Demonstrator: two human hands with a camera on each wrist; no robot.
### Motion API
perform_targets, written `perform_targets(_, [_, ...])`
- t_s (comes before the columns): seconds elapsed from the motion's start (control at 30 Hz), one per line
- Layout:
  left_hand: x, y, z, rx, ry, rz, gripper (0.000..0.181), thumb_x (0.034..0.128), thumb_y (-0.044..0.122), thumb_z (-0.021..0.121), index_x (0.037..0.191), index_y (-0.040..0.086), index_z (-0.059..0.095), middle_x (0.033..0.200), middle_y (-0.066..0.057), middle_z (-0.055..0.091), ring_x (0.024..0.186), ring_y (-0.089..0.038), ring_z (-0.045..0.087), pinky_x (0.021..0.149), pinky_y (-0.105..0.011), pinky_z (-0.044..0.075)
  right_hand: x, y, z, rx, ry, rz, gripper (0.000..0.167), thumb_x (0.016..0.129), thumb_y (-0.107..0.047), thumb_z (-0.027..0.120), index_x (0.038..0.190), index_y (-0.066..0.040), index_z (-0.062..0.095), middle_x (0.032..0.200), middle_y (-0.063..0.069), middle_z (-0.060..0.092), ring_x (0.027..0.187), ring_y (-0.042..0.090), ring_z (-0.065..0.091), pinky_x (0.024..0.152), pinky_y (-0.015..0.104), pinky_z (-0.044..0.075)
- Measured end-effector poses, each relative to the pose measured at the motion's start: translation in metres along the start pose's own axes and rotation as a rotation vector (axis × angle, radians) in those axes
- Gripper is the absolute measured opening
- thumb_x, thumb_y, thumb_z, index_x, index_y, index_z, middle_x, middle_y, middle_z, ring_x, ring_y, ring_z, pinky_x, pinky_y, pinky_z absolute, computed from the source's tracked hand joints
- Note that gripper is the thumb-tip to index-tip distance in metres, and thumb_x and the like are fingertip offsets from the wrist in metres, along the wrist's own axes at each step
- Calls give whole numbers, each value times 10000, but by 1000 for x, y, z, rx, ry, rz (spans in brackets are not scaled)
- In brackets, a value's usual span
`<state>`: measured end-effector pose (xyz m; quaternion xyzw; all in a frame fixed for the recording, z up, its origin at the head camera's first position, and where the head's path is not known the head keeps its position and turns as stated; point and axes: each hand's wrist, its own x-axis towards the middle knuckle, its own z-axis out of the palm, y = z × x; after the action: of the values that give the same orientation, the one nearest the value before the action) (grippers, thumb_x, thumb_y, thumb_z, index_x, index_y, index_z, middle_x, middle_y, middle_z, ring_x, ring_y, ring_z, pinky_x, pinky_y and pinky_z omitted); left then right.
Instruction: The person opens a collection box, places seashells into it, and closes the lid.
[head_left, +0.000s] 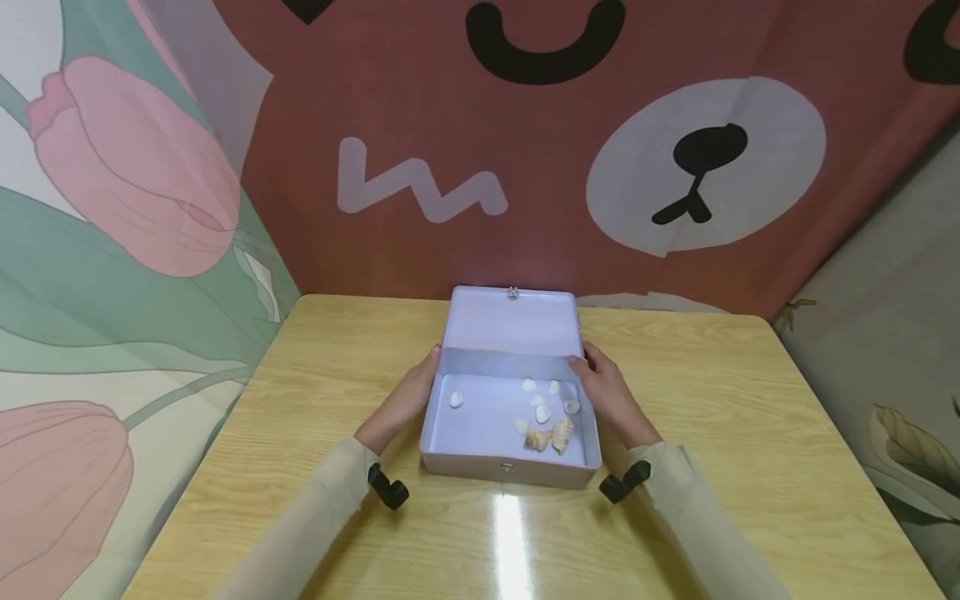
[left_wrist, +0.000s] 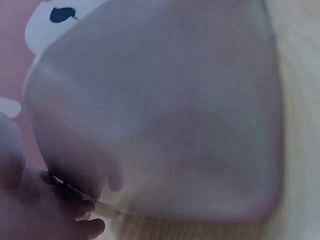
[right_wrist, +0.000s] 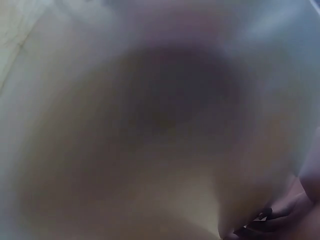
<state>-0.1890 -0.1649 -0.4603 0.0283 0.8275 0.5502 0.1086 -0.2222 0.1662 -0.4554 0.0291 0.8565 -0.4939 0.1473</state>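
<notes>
A pale lilac hinged box (head_left: 480, 467) stands on the table with its lid (head_left: 513, 325) raised at the back. My left hand (head_left: 405, 400) grips its left side near the rear corner. The right hand (head_left: 611, 398) grips the opposite side, thumb over the rim and fingers outside. Inside, one small white seashell (head_left: 456, 400) lies at the left. Several white seashells (head_left: 542, 414) are grouped at the right, with a brownish spiral shell (head_left: 537, 439) and a ridged cream shell (head_left: 562, 435) near the front. Close up and blurred, the box's side wall (left_wrist: 165, 100) fills the left wrist view.
The wooden table (head_left: 337, 358) reaches back to a red cloth (head_left: 420, 250) with a cartoon bear print. Floral cloth (head_left: 135, 167) hangs at the left, and another patterned cloth (head_left: 892, 317) at the right. Small metal clasp parts (head_left: 513, 293) sit on the lid's edge.
</notes>
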Motion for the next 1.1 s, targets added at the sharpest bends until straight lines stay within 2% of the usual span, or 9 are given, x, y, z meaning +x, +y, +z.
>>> perform_targets(0.1, [11,-1,1,-30,13,-11,711,1153,540,144,1692,102,298,1715,-193,386,1604,-408,355,1348,-599,242,5,1,-2,14,-1,-12,709,1153,-378,374,1717,-43,103,1792,215,146,1673,412,147,1364,593,191])
perform_targets(0.33, [28,-6,0,-44,-5,-86,672,1166,469,238,1716,88,181,1811,-132,133,1690,-343,93,1387,-554,80,15,5,0,59,25,-38,670,1156,-351,367,1711,-40,158,1782,217,196,1664,408,193,1364,579,211])
perform_targets(0.5, [32,-7,0,-45,13,-77,642,1171,382,293,1706,43,188,1807,-147,139,1690,-346,91,1389,-541,85,14,5,2,80,28,-42,655,1161,-353,364,1720,-79,160,1793,171,196,1670,380,199,1360,576,227])
perform_targets(0.67, [32,-7,0,-66,35,-54,631,1171,342,332,1703,35,194,1798,-143,186,1684,-336,135,1387,-526,124,13,3,4,86,67,-68,644,1160,-313,395,1712,-60,182,1783,182,222,1660,379,230,1356,555,254])
perform_targets(0.83, [29,-7,1,-73,50,-10,625,1168,307,369,1705,40,193,1788,-142,225,1676,-327,175,1380,-522,167,13,4,6,107,114,-79,627,1153,-279,433,1712,-97,216,1769,169,277,1642,371,293,1341,550,298])
perform_targets(0.97, [27,-6,1,-71,59,38,608,1166,274,391,1708,68,209,1775,-145,264,1662,-327,227,1370,-518,213,11,4,9,106,162,-123,608,1141,-225,474,1703,-115,267,1734,176,360,1599,376,383,1309,557,363])
perform_targets(1.1, [25,-6,2,-65,70,118,593,1162,228,419,1707,88,232,1762,-155,295,1644,-327,283,1355,-505,267,8,3,10,102,203,-166,631,1128,-200,519,1706,-143,272,1698,183,425,1533,391,475,1262,560,435])
